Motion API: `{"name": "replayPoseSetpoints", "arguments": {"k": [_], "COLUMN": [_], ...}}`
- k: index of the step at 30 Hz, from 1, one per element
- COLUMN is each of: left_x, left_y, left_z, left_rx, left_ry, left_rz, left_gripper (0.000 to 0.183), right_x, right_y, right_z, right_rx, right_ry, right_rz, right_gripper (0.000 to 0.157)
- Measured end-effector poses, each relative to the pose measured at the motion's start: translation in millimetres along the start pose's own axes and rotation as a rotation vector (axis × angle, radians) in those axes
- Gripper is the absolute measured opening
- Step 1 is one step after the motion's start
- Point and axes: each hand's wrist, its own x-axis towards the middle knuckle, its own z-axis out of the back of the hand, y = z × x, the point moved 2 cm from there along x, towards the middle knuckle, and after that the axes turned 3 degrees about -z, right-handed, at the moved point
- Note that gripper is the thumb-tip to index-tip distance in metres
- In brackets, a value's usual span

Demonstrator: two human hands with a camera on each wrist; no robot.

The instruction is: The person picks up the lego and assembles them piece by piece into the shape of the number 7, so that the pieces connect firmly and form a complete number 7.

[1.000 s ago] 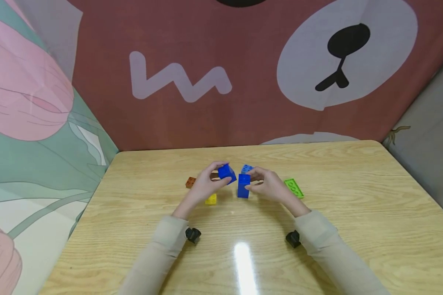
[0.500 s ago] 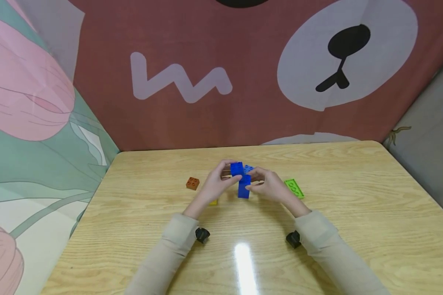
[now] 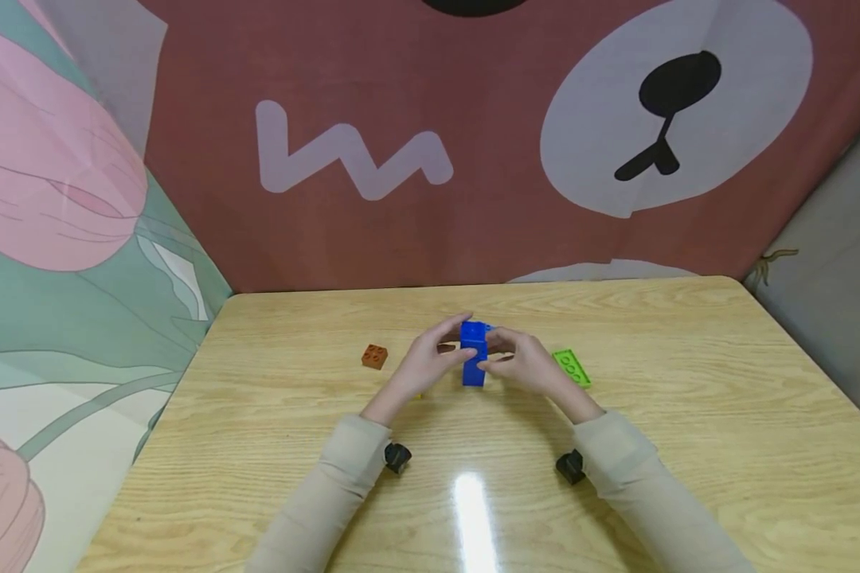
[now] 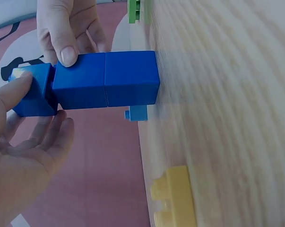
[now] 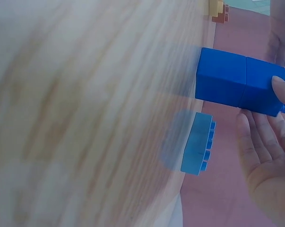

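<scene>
Two dark blue toy building bricks form an upright stack point(image 3: 474, 376) on the table, joined one over the other. My right hand point(image 3: 523, 364) grips the stack's upper brick, thumb on the near side and fingers behind. A third dark blue brick point(image 4: 34, 92) is pinched between the thumb and fingers of my left hand point(image 3: 423, 364). It sits at the top of the stack, slightly tilted, and the left wrist view shows a narrow gap along part of the joint. Just behind the stack lies a lighter blue studded brick point(image 5: 197, 144).
On the wooden table point(image 3: 315, 493), an orange-brown brick point(image 3: 374, 356) lies to the left. A yellow brick point(image 4: 181, 198) is mostly hidden by my left hand in the head view. A flat green studded piece point(image 3: 571, 368) lies beyond my right hand. A printed cloth rises behind the table.
My left hand has moved right with its blue brick, from beside the stack to on top of it. My right hand has stayed at the stack.
</scene>
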Motion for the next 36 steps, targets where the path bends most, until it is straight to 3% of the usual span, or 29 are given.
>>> {"name": "replayPoseSetpoints", "arguments": {"k": [6, 17, 20, 25, 30, 36], "left_x": [0.4, 0.3, 0.2, 0.1, 0.8, 1.7], "left_y": [-2.0, -3.3, -4.0, -4.5, -3.5, 1.1], "left_z": [-1.8, -1.5, -1.1, -0.5, -0.9, -3.5], "left_rx": [0.061, 0.122, 0.124, 0.128, 0.127, 0.039], "left_ry": [0.022, 0.019, 0.015, 0.013, 0.02, -0.009], "left_rz": [-0.022, -0.039, -0.042, -0.051, -0.027, 0.009], "left_gripper": [0.058, 0.06, 0.06, 0.059, 0.06, 0.048], "right_x": [-0.4, -2.9, -3.9, -5.5, -6.3, -5.9], "right_y": [-1.0, -0.9, 1.4, 6.0, 8.7, 9.2], "right_z": [-1.6, -0.6, 1.7, 5.3, 6.0, 7.0], "right_rx": [0.03, 0.014, 0.058, 0.149, 0.137, 0.127], "right_ry": [0.001, 0.033, 0.003, -0.079, -0.086, -0.082], "right_rz": [0.014, 0.023, 0.052, 0.156, 0.185, 0.195], "right_gripper": [0.037, 0.051, 0.057, 0.052, 0.05, 0.049]}}
